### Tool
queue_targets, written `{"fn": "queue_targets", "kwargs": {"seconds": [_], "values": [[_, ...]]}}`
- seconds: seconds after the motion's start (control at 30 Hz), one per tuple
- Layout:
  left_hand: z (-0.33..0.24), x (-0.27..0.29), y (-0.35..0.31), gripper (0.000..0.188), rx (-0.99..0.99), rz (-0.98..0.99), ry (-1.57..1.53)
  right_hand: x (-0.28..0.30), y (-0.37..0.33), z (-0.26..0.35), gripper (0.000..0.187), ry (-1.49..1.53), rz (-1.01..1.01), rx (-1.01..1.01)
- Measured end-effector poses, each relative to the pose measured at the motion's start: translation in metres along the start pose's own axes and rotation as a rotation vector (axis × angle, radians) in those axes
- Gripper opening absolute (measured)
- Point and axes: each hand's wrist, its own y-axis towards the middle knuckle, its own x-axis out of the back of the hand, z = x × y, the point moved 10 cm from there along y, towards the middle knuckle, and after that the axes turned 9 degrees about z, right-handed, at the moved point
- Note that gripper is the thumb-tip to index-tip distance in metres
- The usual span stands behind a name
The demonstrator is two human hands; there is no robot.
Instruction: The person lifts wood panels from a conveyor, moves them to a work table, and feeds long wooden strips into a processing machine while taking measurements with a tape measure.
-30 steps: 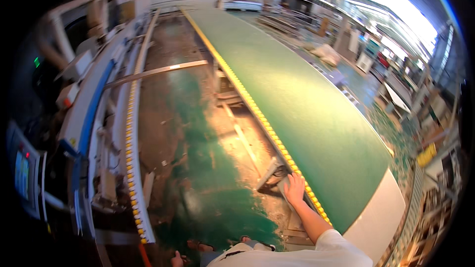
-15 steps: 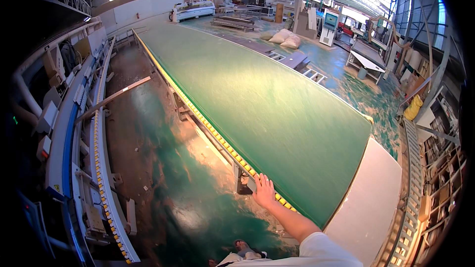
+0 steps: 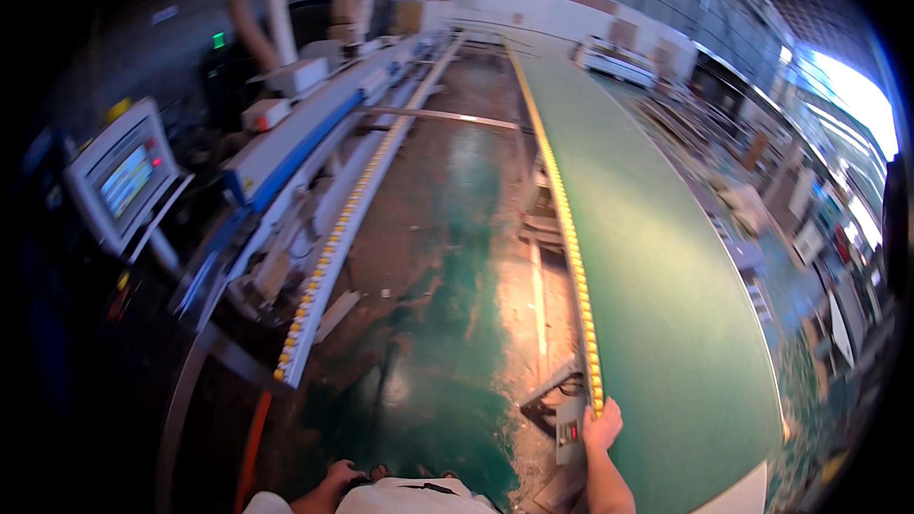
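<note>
My right hand (image 3: 602, 425) rests on the near part of the long table's edge, where a row of yellow rollers (image 3: 574, 252) runs away from me. Its fingers lie over the rollers, slightly blurred, with no object in them. Beside it stretches the table's green surface (image 3: 657, 257). Just below the hand, a small grey control box (image 3: 569, 426) with a red part is fixed under the edge. Low by my body, my left hand (image 3: 341, 474) hangs over the floor, touching nothing that I can see; its fingers are too small and blurred to read.
To the left stands a long machine with a blue beam (image 3: 300, 154) and a yellow-roller rail (image 3: 354, 209). A control screen (image 3: 127, 179) is at far left. A narrow bar (image 3: 443, 116) crosses the green floor aisle (image 3: 447, 305). Boards and machines lie beyond the table.
My view has swung left, bringing the aisle and the control screen into sight. My right hand remains at the roller edge. My left hand has come into view.
</note>
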Motion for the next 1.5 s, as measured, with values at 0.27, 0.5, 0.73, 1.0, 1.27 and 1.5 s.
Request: {"fn": "queue_targets", "kwargs": {"seconds": [0.27, 0.5, 0.73, 1.0, 1.27, 1.5], "values": [[0.06, -0.004, -0.031, 0.044, 0.276, 0.045, -0.281, -0.026, 0.001, -0.002, 0.047, 0.05, 0.164, -0.097], [0.013, 0.013, -0.017, 0.041, 0.04, -0.015, -0.045, -0.029, 0.004, 0.008, 0.045, -0.017, 0.152, -0.09], [-0.021, 0.003, -0.008, 0.036, -0.005, 0.104, -0.175, -0.018, -0.003, 0.014, 0.044, -0.019, 0.19, -0.102], [0.009, -0.013, -0.014, 0.032, 0.088, 0.178, -0.159, 0.006, -0.005, 0.025, 0.043, -0.007, 0.207, -0.127], [0.022, -0.019, -0.019, 0.046, 0.105, 0.188, -0.069, 0.052, -0.003, 0.069, 0.039, 0.003, 0.174, 0.036], [0.019, -0.021, -0.018, 0.038, 0.065, 0.143, -0.079, 0.058, -0.004, 0.075, 0.042, 0.033, 0.162, 0.05]]}}
